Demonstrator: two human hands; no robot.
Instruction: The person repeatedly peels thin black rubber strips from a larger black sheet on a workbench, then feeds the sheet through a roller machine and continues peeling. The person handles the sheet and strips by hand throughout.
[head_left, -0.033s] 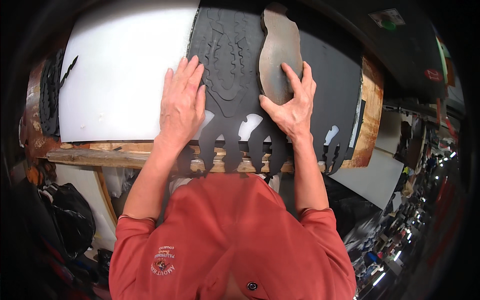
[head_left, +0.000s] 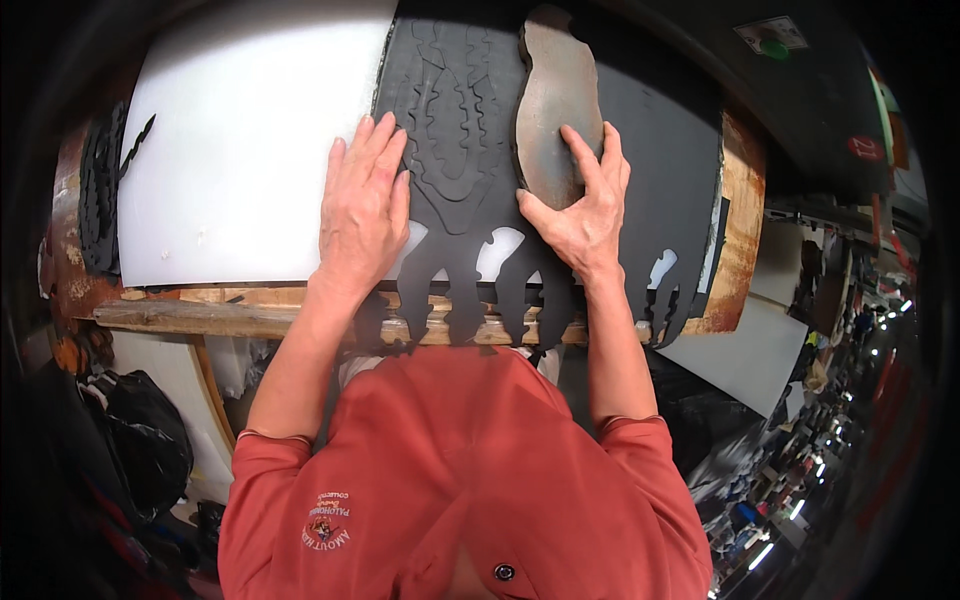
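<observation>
The right hand (head_left: 585,215) is pressing flat on the brown sole-shaped template (head_left: 558,100), fingers spread over its lower end, thumb hooking its left edge; no closed grip, just an open palm pinning it. The template is lying on the black rubber sheet (head_left: 660,150), beside a tread pattern. The left hand (head_left: 362,205) is lying open, fingers together, straddling the sheet's left edge and the white board (head_left: 240,140). Both are resting on a worn wooden surface (head_left: 250,320). Lit shelves are glowing far right.
</observation>
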